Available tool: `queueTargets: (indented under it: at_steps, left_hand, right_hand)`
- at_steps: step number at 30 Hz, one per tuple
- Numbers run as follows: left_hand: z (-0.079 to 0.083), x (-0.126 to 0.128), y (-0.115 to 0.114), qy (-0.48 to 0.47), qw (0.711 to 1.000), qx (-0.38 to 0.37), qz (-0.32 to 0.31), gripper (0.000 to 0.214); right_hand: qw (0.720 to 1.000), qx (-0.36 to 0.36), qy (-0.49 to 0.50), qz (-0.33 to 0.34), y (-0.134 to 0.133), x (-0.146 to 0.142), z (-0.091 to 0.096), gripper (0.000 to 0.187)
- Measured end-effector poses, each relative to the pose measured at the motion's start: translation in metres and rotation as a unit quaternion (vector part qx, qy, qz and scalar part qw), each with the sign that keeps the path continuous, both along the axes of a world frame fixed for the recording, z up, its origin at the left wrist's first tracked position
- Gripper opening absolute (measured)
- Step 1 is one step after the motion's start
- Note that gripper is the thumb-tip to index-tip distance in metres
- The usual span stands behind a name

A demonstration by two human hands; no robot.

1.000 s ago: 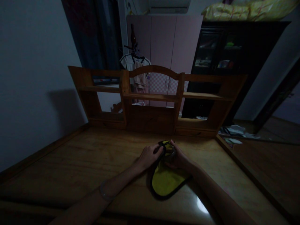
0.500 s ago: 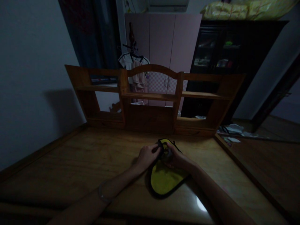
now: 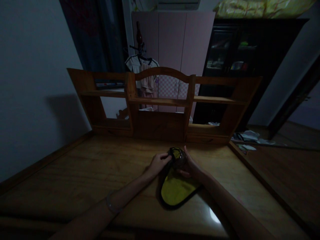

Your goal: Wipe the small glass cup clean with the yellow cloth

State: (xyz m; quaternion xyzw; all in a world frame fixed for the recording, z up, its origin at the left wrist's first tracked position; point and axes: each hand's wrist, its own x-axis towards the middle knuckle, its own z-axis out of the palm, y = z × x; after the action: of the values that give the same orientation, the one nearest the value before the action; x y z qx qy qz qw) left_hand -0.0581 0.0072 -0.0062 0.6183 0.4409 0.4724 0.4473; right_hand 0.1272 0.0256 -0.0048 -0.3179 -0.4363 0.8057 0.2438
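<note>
Yellow cloth between left hand and right hand, left pinching its black edge, right cupping a shiny object

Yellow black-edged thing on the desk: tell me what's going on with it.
A person is working on the yellow black-edged thing with both bare hands. The left hand pinches its far end; the right hand is at a dark, shiny item there, too dim to name. The rounded near end rests on the wooden desk, before a shelf unit.

Head-height view, forward and down
</note>
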Motion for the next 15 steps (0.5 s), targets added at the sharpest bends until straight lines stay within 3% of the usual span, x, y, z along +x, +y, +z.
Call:
queueTargets:
  at_steps: [6,15]
  left_hand:
    - [-0.008,-0.002,0.005,-0.045,0.997,-0.054,-0.014,0.051]
    - [-0.013,-0.004,0.009,-0.071,0.995,-0.071,-0.011,0.046]
  right_hand:
    - [1.000,0.018,0.020,0.014,0.007,-0.001,-0.010,0.091]
    - [1.000,-0.007,0.005,-0.011,0.009,0.000,-0.010,0.089]
